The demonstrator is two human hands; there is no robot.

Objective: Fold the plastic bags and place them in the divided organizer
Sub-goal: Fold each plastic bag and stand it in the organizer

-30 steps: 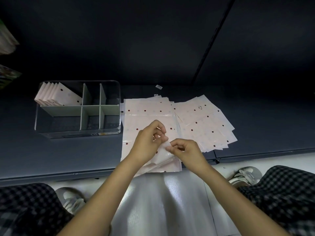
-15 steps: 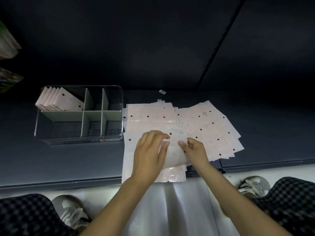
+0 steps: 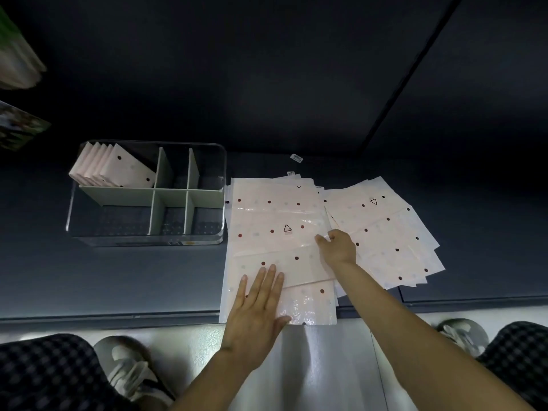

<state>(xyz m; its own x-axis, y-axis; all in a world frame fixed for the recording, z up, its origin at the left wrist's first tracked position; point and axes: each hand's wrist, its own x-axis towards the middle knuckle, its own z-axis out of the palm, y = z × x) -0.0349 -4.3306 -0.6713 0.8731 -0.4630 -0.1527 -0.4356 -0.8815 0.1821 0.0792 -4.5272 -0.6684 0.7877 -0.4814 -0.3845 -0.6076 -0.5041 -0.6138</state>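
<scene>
A pale pink plastic bag (image 3: 275, 229) with dark dots lies spread on a stack of like bags on the dark shelf. My left hand (image 3: 258, 304) presses flat on the bag's near left part, fingers straight. My right hand (image 3: 338, 247) touches the bag's right edge; whether it pinches the edge is unclear. The clear divided organizer (image 3: 207, 238) stands to the left, with several folded bags (image 3: 109, 167) leaning in its far left compartment.
A second fanned pile of dotted bags (image 3: 394, 241) lies to the right. A small white label (image 3: 296, 157) sits behind the stacks. The shelf's front edge (image 3: 118, 317) runs above the white floor, my shoes and checked trousers.
The bag, held up between both hands a second ago, now lies flat on the stack. My left hand moved down to its near part; my right hand moved out to its right edge.
</scene>
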